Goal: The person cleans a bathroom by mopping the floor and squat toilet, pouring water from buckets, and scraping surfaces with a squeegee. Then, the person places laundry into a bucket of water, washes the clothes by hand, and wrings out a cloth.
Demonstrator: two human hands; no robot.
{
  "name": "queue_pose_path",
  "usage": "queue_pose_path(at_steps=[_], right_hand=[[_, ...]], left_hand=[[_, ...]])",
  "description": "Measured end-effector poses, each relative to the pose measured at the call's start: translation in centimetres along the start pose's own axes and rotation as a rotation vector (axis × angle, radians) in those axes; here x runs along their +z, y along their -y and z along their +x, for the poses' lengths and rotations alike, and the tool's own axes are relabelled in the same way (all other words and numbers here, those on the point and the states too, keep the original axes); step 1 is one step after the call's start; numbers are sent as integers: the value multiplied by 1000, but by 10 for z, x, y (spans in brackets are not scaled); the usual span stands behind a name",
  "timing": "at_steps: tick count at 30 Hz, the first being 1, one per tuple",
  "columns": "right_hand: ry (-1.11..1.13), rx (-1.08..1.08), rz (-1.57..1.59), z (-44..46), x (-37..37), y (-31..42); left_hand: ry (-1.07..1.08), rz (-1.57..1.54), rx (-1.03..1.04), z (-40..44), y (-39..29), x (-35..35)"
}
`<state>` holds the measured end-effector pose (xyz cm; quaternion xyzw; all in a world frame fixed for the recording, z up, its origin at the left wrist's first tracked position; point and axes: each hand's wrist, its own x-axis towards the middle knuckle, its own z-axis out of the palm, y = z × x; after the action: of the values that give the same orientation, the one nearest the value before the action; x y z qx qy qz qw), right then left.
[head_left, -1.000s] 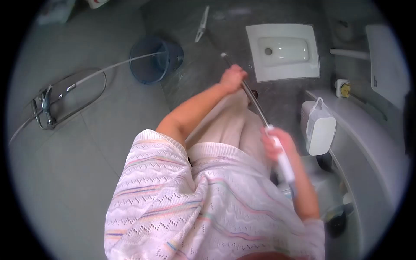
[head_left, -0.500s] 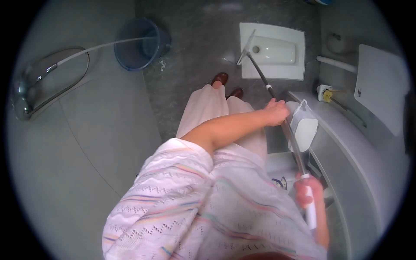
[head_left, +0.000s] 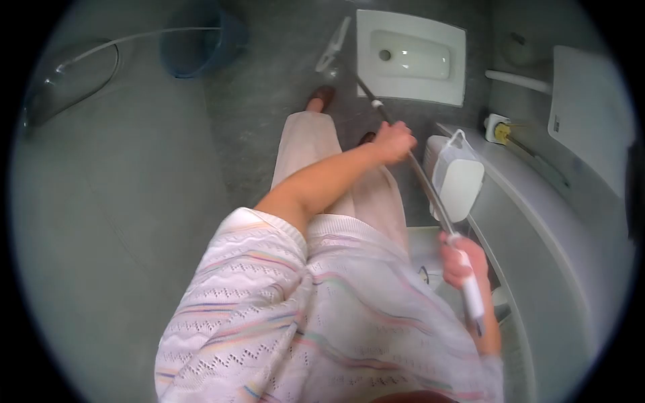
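Observation:
A long pole runs diagonally from the floor up towards me, with a white grip at its near end. My left hand is wrapped round the dark metal shaft, below the white joint. Higher on the pole, my right hand is closed on the white grip. At the far end a flat white head lies over the grey floor, just left of the squat toilet. The link between head and shaft is blurred.
A blue bucket with a hose leading into it stands at the upper left. To the right are a lined white bin, a ledge and a yellow-headed brush in a holder. My shoes are on the floor below the toilet.
The pole's head has swung left, from over the toilet's left edge onto the floor beside it. Both my hands have moved left and away from me, still holding the pole. The view has shifted.

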<state>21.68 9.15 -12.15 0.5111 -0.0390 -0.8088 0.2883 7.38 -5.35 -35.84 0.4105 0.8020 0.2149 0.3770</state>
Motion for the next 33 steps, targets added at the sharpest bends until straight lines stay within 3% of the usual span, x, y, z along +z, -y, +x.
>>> queue_pose_path(at_steps=[4,8,12,16,21,23,28,33], right_hand=[[-204,-102,-64,-80,-3,3],[-372,-106,-496,-107,1,-4],[-390,100,-756,-76,-14,-2],[-321,153,-877,-22,-12,19],[-538,42,-965,-80,28,54],[-767,-113,-1067,-105,55,62],[-951,-214,-1188,-122,92,79],[-1006,-224,-1250,-120,108,88]], left_hand=[[-56,-197,127,35,-92,31],[-218,-254,122,11,-117,49],[-383,-98,-90,-52,-77,75],[-305,-211,-255,-86,-26,121],[-125,-253,-211,-22,-98,84],[-164,-340,-143,16,-124,75],[-434,-494,-52,63,-145,44],[-377,-514,-62,79,-143,23]])
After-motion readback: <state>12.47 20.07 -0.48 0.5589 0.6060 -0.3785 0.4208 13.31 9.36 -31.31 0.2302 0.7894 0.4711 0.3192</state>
